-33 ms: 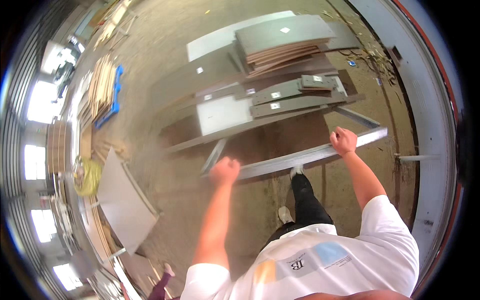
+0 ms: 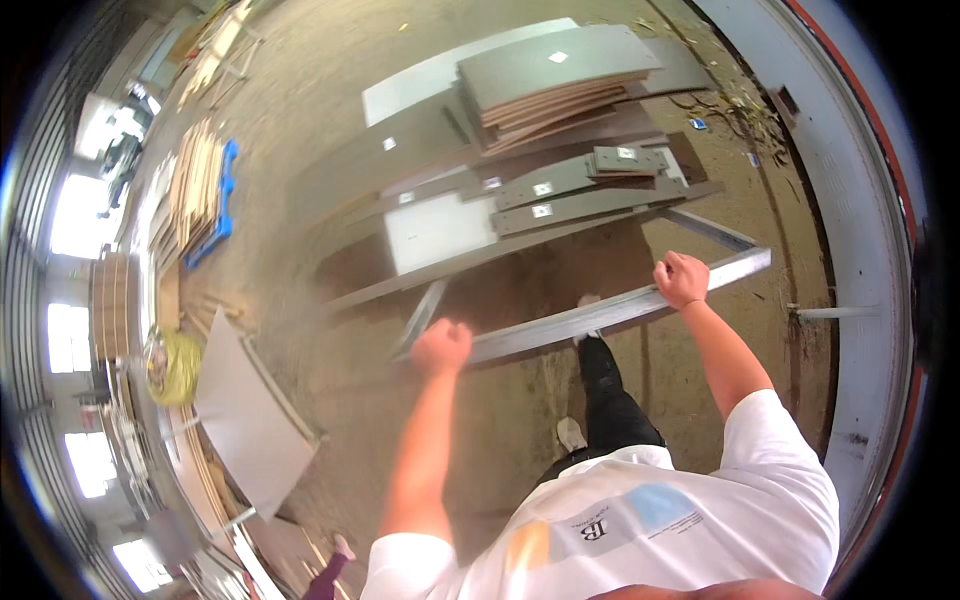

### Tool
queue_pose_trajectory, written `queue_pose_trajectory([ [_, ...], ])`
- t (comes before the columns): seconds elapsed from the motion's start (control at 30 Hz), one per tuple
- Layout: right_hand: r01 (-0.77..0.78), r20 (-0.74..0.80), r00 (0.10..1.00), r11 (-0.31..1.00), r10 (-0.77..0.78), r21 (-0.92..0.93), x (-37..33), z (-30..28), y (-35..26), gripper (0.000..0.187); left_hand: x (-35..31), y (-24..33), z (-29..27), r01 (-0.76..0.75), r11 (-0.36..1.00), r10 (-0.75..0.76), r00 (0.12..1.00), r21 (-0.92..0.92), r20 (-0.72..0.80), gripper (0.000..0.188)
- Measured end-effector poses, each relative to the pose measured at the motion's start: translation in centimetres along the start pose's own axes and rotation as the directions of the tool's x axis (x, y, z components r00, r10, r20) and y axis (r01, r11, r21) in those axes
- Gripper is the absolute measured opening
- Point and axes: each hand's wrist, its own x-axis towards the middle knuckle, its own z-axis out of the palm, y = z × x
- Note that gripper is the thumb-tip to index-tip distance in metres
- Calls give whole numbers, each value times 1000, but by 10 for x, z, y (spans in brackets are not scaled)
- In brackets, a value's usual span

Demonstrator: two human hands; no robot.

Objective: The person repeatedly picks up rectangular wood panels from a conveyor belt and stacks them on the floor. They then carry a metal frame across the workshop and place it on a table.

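Both my hands are closed round a grey metal push bar [image 2: 570, 322] that runs across in front of me. My left hand [image 2: 441, 346] grips it near its left end, slightly blurred. My right hand [image 2: 684, 279] holds it nearer the right end. Slanting struts join the bar to a low cart, mostly hidden under its load. On it lie a stack of grey-brown boards [image 2: 560, 75], a white panel [image 2: 440, 232], and several narrow dark boards [image 2: 570, 205] with small white labels. The bar is apart from the boards, with dark floor showing between.
To the right runs a long pale wall-like side [image 2: 850, 200] with a rod sticking out. At left are a blue pallet [image 2: 222, 215] with wooden strips, a yellow-green sack [image 2: 175, 365] and a leaning grey panel [image 2: 250, 415]. Another person's leg [image 2: 330, 575] shows at the bottom left.
The cart, its boards and the bar sit slightly farther left in the picture, and so do my hands. My grip stays the same. The other person's leg appears a little lower.
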Motion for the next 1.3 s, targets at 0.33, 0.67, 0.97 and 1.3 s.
queue_pose_trajectory([
  [0.33, -16, 32, 999, 1000, 16, 7, 254, 88, -50, 25, 282, -10, 31, 39, 979, -33, 999, 201, -35, 28],
  [0.67, -15, 114, 993, 999, 18, -32, 555, 181, -94, 26, 610, 9, 61, -17, 995, 33, 988, 102, -150, 30],
  [0.97, -136, 211, 967, 990, 141, -36, 828, 279, -131, 30, 914, 14, 107, -33, 996, 43, 992, 84, -122, 28],
  [1.3, -104, 150, 983, 994, 107, -29, 1109, 363, -192, 28, 1216, 11, 127, -6, 981, 7, 1000, 193, -7, 28],
])
